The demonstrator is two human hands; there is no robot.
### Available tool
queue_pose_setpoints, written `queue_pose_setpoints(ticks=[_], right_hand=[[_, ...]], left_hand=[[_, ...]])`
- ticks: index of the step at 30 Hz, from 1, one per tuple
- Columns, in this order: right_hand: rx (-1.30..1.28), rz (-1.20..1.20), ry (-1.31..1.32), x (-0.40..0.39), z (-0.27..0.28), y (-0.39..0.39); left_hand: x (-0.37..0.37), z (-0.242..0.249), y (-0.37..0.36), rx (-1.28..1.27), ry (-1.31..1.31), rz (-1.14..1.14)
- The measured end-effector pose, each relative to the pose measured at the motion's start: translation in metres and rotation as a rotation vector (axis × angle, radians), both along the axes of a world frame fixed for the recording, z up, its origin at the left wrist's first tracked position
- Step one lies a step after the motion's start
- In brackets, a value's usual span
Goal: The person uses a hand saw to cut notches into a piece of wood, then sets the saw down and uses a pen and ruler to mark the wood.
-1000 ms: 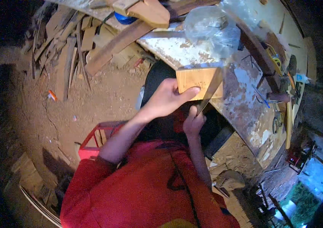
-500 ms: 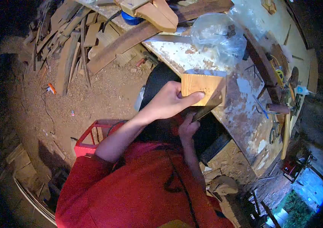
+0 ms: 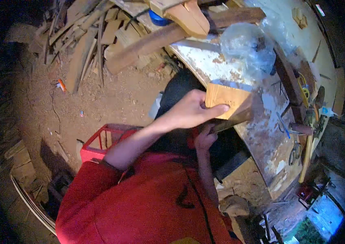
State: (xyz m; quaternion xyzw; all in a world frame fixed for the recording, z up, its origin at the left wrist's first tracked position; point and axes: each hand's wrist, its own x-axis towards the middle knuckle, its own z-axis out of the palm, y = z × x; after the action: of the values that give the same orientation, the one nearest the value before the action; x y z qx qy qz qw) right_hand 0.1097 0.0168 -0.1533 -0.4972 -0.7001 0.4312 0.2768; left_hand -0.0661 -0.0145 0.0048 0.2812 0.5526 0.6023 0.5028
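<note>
A small pale wooden block (image 3: 226, 97) is gripped at its left side by my left hand (image 3: 190, 110), thumb across its face. It sits at the near edge of the worn workbench (image 3: 262, 142). Below and to the right, my right hand (image 3: 206, 140) is closed around the end of a dark flat file-like tool (image 3: 237, 121). This tool slants up to the right along the block's lower right edge. Its exact kind is blurred.
A clear plastic bag (image 3: 247, 49) lies on the bench beyond the block. Dark timber (image 3: 152, 42) and a shaped wooden piece (image 3: 190, 20) lie at the far end. Hand tools (image 3: 308, 126) line the right side. A red plastic crate (image 3: 95, 142) stands left.
The whole view has shifted, so bench and hands appear farther right. The block is tilted a little, and the tool lies at a flatter angle against its lower right side.
</note>
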Motion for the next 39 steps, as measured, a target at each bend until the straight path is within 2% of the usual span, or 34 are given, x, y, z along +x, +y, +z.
queue_pose_setpoints(ticks=[1,2,4,5,8,9,12,15,18,21,23,24,25,27,31,33,35,38,39], right_hand=[[-0.1,-0.072,0.054,-0.003,-0.003,-0.009],[-0.099,-0.039,0.127,-0.003,-0.006,-0.008],[-0.112,0.025,0.256,-0.01,0.022,-0.002],[-0.175,0.137,-0.021,-0.007,0.056,0.01],[-0.087,0.031,0.003,0.0,0.012,0.004],[0.102,-0.071,0.204,-0.001,-0.026,0.0],[-0.106,0.154,-0.046,0.015,0.003,0.004],[-0.153,0.154,0.006,0.005,0.034,0.009],[-0.008,-0.084,0.264,0.002,-0.027,-0.004],[0.006,0.099,0.135,-0.011,0.046,0.01],[0.052,0.157,0.087,-0.015,0.068,0.013],[0.139,0.092,0.073,-0.009,0.04,0.01],[0.23,0.028,0.06,0.003,-0.012,0.004],[0.181,0.05,0.125,0.014,-0.028,0.004],[-0.049,0.119,0.05,-0.018,0.083,0.013],[0.053,0.089,0.064,-0.007,0.045,0.006],[0.2,0.053,0.104,-0.008,0.019,-0.001],[0.088,0.118,0.027,-0.013,0.054,0.002],[-0.117,0.126,-0.026,-0.01,0.071,0.004]], left_hand=[[-0.001,0.005,-0.001,0.023,0.024,0.011],[-0.003,0.007,0.0,-0.011,0.028,-0.01],[-0.004,0.006,-0.002,-0.094,0.016,-0.049],[-0.004,0.006,-0.003,-0.044,0.012,-0.039],[-0.003,-0.005,0.0,0.021,0.027,-0.034],[-0.004,0.0,0.001,0.009,0.042,-0.036],[-0.005,0.005,0.001,-0.02,0.039,-0.026],[-0.001,-0.006,0.0,-0.02,-0.005,-0.034],[-0.004,0.004,0.0,-0.01,0.049,-0.033],[-0.005,0.006,-0.002,-0.096,0.043,-0.058],[-0.001,-0.002,-0.004,-0.034,0.02,-0.047],[-0.003,-0.001,0.0,0.012,0.021,-0.041],[-0.006,0.006,-0.002,-0.011,0.049,-0.053],[-0.006,0.006,-0.001,0.022,0.088,-0.035],[-0.004,-0.003,-0.003,-0.011,0.049,-0.051],[-0.006,-0.004,-0.002,-0.013,0.018,-0.081],[-0.007,-0.001,-0.006,0.021,0.094,-0.064],[-0.005,0.002,-0.006,0.014,0.126,-0.036],[-0.006,0.008,-0.006,-0.003,0.128,-0.045]])
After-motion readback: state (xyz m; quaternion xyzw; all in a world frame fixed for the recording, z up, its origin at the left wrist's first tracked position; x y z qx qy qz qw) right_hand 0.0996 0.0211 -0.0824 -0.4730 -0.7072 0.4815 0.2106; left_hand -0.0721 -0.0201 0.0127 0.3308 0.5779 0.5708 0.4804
